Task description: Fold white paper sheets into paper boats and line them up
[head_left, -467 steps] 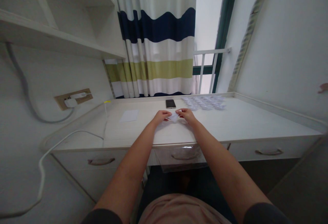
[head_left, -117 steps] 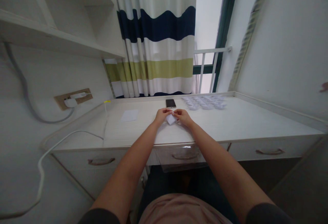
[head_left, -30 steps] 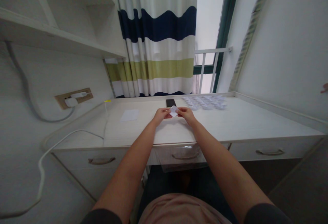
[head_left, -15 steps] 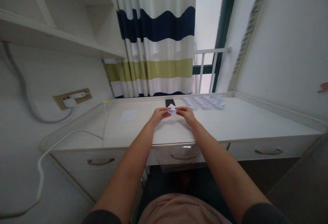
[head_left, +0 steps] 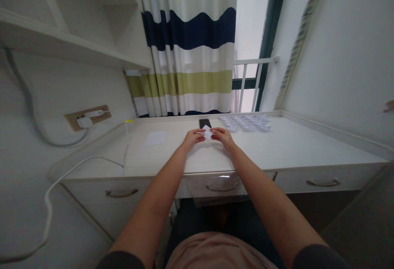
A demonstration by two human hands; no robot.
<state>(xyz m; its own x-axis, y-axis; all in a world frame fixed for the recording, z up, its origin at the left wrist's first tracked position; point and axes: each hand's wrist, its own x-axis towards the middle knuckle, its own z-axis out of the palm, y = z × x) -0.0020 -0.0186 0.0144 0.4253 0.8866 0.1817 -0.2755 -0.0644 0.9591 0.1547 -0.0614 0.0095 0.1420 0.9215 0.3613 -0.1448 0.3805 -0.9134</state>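
Both of my hands are raised a little above the white desk (head_left: pixel 277 150), pinching one small folded piece of white paper (head_left: pixel 207 133) between them. My left hand (head_left: pixel 193 138) grips its left side with closed fingers. My right hand (head_left: pixel 222 136) grips its right side, fingers also closed. A dark phone (head_left: pixel 205 123) lies flat on the desk just behind the paper, partly hidden by it. Several small folded white papers (head_left: pixel 246 123) lie in a cluster at the back right. A flat white sheet (head_left: pixel 155 138) rests on the desk to the left.
A striped curtain (head_left: pixel 191 43) hangs behind the desk beside a window with a white rail (head_left: pixel 254 61). A wall socket (head_left: pixel 88 118) with a white plug and cable (head_left: pixel 49 203) is at the left. Shelves (head_left: pixel 70 47) overhang the left side. Drawers (head_left: pixel 323 182) run under the desktop.
Over the last second my hands have stayed at the same spot and the folded paper has turned slightly between my fingers. Earlier the paper was held lower, close to the desktop.
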